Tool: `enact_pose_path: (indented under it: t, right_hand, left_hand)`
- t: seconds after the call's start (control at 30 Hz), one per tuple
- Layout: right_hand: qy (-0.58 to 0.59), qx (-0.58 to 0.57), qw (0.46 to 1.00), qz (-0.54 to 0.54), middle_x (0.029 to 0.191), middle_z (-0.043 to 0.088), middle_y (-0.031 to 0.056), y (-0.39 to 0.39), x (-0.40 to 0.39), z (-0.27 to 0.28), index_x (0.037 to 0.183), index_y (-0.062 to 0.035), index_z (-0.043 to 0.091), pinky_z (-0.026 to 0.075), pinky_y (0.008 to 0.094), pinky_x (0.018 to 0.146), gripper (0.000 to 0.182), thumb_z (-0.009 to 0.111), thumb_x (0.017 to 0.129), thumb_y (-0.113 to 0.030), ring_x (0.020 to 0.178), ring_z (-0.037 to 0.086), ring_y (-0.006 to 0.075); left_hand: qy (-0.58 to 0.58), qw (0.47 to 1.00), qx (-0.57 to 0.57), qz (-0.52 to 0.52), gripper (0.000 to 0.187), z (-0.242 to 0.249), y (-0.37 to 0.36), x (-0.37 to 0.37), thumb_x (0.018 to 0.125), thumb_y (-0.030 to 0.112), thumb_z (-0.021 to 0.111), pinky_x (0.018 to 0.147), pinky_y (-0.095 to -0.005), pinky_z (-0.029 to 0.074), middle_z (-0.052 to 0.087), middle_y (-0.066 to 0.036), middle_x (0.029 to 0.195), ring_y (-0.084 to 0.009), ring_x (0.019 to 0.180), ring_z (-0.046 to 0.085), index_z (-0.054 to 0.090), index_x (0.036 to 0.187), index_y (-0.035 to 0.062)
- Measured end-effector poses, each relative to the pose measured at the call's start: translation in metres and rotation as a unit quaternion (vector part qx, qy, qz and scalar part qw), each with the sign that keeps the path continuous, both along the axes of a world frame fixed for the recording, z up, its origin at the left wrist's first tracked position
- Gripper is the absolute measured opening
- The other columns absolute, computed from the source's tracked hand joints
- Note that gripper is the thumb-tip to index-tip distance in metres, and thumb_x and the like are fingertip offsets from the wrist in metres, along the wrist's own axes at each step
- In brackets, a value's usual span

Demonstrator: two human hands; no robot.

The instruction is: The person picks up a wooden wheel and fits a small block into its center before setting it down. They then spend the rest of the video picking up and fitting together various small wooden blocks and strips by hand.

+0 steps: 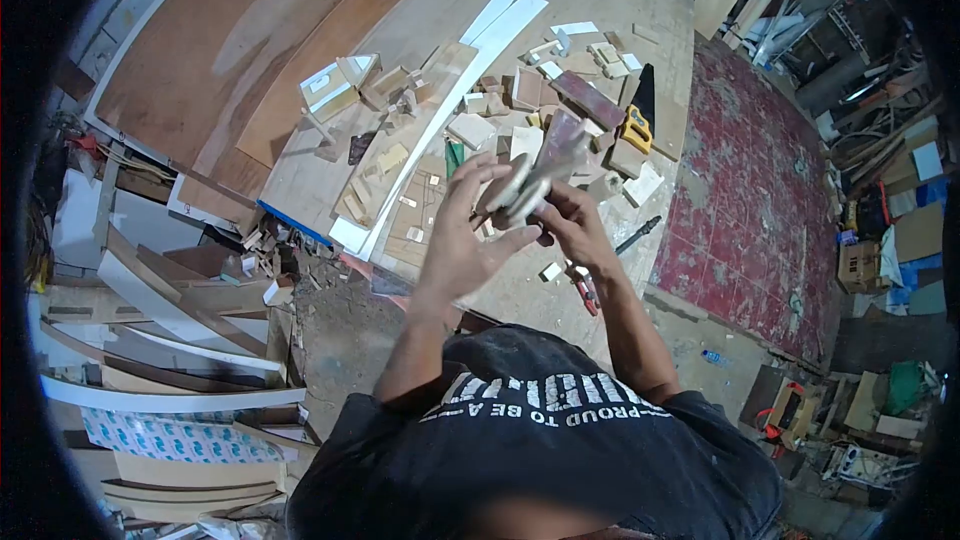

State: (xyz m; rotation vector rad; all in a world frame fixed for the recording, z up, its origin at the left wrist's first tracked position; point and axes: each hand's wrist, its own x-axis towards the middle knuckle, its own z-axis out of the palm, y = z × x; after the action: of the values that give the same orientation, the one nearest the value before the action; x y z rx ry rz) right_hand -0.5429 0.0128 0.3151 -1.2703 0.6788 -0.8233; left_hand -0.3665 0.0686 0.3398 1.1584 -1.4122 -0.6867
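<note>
Over the workbench, my right hand grips a small pale wooden piece with rounded parts, blurred by motion. My left hand is close on its other side, thumb and fingers spread apart around it. Behind the held piece, small wooden blocks and offcuts lie scattered on the bench. Pliers with red handles rest just below my right hand, near a dark slim tool.
A handsaw with a yellow handle lies among the blocks on the workbench. Long white strips cross the bench. A small wooden box stands at left. Curved boards are stacked at lower left, beside the floor.
</note>
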Motion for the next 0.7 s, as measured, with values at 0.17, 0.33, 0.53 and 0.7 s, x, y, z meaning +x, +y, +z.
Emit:
enact_pose_path:
  t: [0.17,0.33,0.53,0.7]
  right_hand:
    - [0.029,0.018,0.997,0.072,0.068,0.050,-0.0044,-0.012,0.015,-0.013,0.091,-0.0033,0.059,0.034,0.0220,0.049,0.023,0.060,0.096,-0.025,0.057,0.043,0.0044]
    - [0.087,-0.033,0.995,0.046,0.066,0.047,-0.0061,-0.020,0.043,-0.034,0.085,-0.0028,0.061,0.030,0.0222,0.049,0.023,0.062,0.094,-0.024,0.057,0.040,0.0038]
    - [0.012,0.070,0.982,0.177,0.063,0.042,-0.0062,-0.040,0.055,-0.036,0.076,-0.0041,0.055,0.026,0.0221,0.047,0.016,0.055,0.086,-0.016,0.051,0.034,0.0037]
    - [0.020,0.070,0.974,0.213,0.062,0.042,-0.0066,-0.033,0.078,-0.026,0.077,-0.0048,0.055,0.027,0.0215,0.047,0.016,0.051,0.086,-0.017,0.051,0.035,0.0045]
  left_hand:
    - [0.159,0.959,0.155,-0.175,0.062,-0.010,-0.005,0.039,0.077,0.010,0.079,0.095,-0.0322,0.044,0.056,-0.010,0.116,-0.0157,0.112,0.052,0.044,0.128,0.0033]
    - [0.136,0.967,0.180,-0.116,0.065,-0.025,0.004,0.054,0.075,0.003,0.077,0.102,-0.0340,0.038,0.054,-0.013,0.121,-0.0193,0.118,0.049,0.040,0.129,-0.0007]
    - [0.089,0.971,0.168,-0.144,0.096,-0.024,0.016,0.077,0.067,0.005,0.084,0.106,-0.0382,0.039,0.041,-0.013,0.141,-0.0237,0.130,0.041,0.029,0.146,0.0046]
    - [0.076,0.976,0.151,-0.138,0.097,-0.024,0.020,0.087,0.065,0.008,0.086,0.089,-0.0363,0.053,0.047,-0.014,0.132,-0.0216,0.120,0.051,0.031,0.144,0.0062]
